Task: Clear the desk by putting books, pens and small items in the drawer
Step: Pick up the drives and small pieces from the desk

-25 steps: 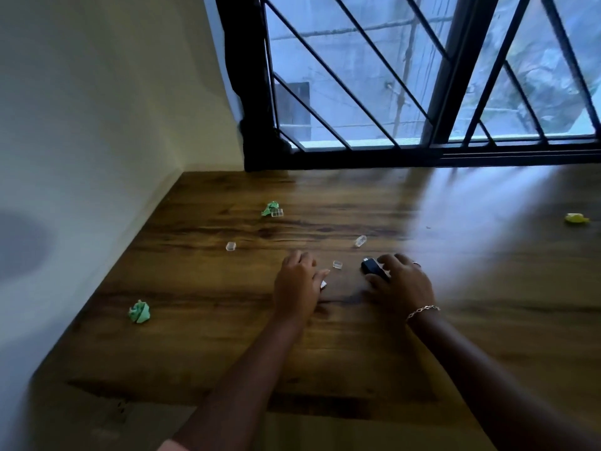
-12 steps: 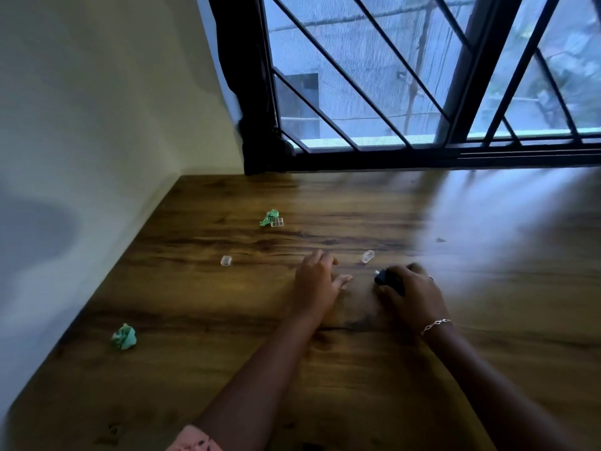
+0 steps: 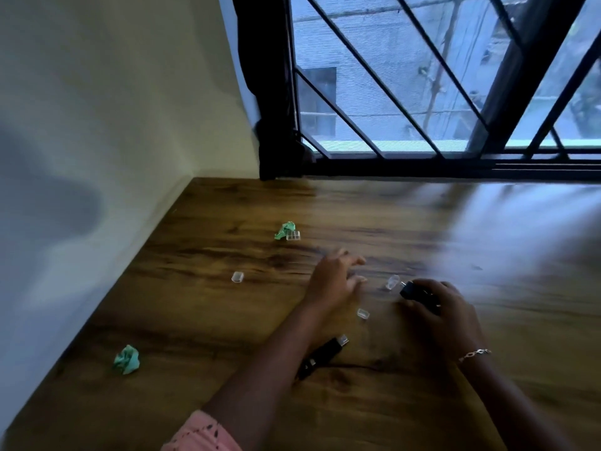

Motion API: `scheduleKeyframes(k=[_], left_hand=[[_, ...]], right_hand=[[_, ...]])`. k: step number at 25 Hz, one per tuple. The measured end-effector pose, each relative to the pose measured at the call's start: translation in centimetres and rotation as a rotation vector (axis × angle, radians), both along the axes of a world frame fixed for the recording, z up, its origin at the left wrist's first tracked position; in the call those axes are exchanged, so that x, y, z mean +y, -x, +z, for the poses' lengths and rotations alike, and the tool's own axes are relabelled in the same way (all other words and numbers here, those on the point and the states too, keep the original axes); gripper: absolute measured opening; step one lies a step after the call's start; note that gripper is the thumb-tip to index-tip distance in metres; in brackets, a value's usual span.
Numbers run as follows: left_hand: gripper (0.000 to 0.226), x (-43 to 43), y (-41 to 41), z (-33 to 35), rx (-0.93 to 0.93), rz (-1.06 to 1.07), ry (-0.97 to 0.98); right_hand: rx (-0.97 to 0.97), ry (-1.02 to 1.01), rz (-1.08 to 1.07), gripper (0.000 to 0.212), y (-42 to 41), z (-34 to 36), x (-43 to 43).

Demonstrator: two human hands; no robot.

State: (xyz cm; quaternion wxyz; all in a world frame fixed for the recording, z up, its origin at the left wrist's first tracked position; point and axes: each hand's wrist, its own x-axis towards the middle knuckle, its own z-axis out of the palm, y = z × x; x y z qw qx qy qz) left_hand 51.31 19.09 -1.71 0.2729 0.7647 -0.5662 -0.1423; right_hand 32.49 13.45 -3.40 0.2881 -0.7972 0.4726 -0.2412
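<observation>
My right hand [image 3: 445, 307] grips a small black object [image 3: 412, 290] just above the wooden desk [image 3: 422, 385]. My left hand [image 3: 335, 281] hovers, blurred, with fingers spread and holds nothing. Small clear plastic caps lie around: one [image 3: 392, 281] between the hands, one [image 3: 363, 313] nearer me, one [image 3: 237, 277] to the left. A black pen-like stick [image 3: 320, 356] with a clear tip lies partly under my left forearm. Two crumpled green papers sit at the far middle [image 3: 285, 230] and near left [image 3: 127, 359]; a clear double cap [image 3: 293, 235] touches the far one.
A pale wall [image 3: 97, 157] borders the desk on the left. A black-framed barred window [image 3: 422, 164] runs along the back edge. No drawer is in view.
My left hand has lifted and moved forward, uncovering the black stick and a clear cap beneath it. My right hand keeps its hold on the black object. The camera has moved closer.
</observation>
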Motion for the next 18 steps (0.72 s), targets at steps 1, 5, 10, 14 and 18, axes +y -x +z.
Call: scheduleKeyframes(k=[1, 5, 10, 14, 18], left_hand=[[0.035, -0.8, 0.6, 0.1, -0.014, -0.084, -0.041], [0.045, -3.0, 1.3, 0.7, -0.170, -0.280, -0.190], [0.033, -4.2, 1.3, 0.4, -0.159, -0.348, -0.177], [0.030, -3.2, 1.2, 0.6, -0.100, -0.345, -0.149], [0.029, -0.3, 1.3, 1.3, 0.096, -0.327, -0.073]], right_hand=[[-0.006, 0.000, -0.009, 0.034, -0.1, -0.1, -0.1], [-0.023, -0.008, -0.019, 0.035, 0.3, -0.2, -0.4], [-0.067, -0.050, -0.022, 0.035, 1.2, -0.3, -0.1], [-0.141, -0.110, -0.027, 0.035, 1.5, -0.1, 0.1], [-0.222, -0.100, -0.037, 0.033, 1.4, 0.8, 0.9]])
